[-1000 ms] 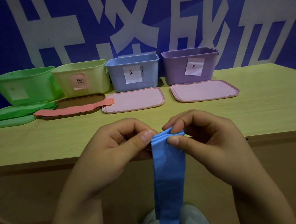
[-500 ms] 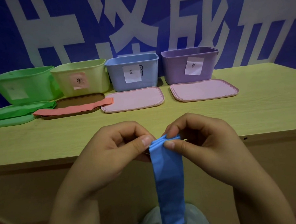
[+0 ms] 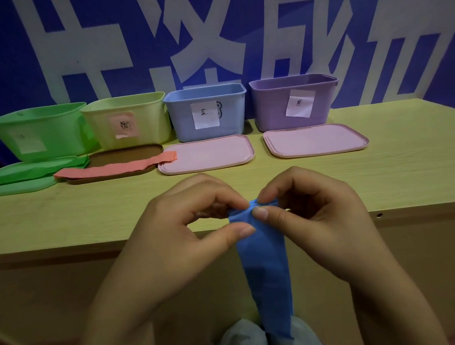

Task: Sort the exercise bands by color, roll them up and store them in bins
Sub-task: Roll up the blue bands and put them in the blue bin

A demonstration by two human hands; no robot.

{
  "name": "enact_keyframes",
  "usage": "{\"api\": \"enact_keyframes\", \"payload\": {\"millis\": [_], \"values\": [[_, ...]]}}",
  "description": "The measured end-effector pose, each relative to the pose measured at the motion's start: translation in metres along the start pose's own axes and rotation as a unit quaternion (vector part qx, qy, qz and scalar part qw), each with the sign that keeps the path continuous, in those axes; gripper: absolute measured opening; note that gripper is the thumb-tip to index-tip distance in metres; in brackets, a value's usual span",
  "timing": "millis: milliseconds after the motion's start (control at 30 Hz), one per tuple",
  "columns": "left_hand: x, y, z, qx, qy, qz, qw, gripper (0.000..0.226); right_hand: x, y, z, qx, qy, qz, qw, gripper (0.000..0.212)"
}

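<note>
A blue exercise band (image 3: 263,270) hangs down in front of the table's front edge. Its top end is bunched between both hands. My left hand (image 3: 171,236) pinches the left side of that end with curled fingers, thumb on the band below. My right hand (image 3: 315,215) pinches the top end between thumb and forefinger. Four bins stand in a row at the back: green (image 3: 39,129), yellow (image 3: 128,119), blue (image 3: 207,112) and purple (image 3: 293,100). A pink band (image 3: 113,169) lies across a brown lid. A green band (image 3: 34,170) lies on a green lid.
Two pink lids (image 3: 207,157) (image 3: 315,140) lie flat in front of the blue and purple bins. The brown lid (image 3: 125,156) and green lid (image 3: 16,187) lie at the left. The wooden table (image 3: 392,169) stands against a blue wall with large white characters.
The band's top end went from flat stacked folds to a bunched, curled end. Both hands shifted slightly up and my left thumb slid lower on the band.
</note>
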State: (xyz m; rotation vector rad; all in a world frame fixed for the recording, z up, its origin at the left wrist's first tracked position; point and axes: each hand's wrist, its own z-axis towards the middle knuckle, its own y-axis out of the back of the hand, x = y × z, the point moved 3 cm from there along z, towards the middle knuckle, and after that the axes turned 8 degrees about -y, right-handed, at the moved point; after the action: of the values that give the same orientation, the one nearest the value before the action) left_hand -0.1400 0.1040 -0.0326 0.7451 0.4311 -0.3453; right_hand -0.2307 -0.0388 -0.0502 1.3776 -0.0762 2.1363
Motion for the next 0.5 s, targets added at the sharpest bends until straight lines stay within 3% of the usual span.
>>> {"api": "enact_keyframes", "payload": {"millis": [267,500], "values": [[0.0014,-0.0006,0.0005,-0.062,-0.010,0.030,0.998,0.014,-0.0003,0.0036,0.0011,0.023,0.008,0.032,0.999,0.013],[0.0027,0.0002,-0.0001,-0.074,-0.026,0.027,0.997,0.012,0.0046,0.0072,0.0009,0.003,0.115,-0.118,0.986,0.010]]}}
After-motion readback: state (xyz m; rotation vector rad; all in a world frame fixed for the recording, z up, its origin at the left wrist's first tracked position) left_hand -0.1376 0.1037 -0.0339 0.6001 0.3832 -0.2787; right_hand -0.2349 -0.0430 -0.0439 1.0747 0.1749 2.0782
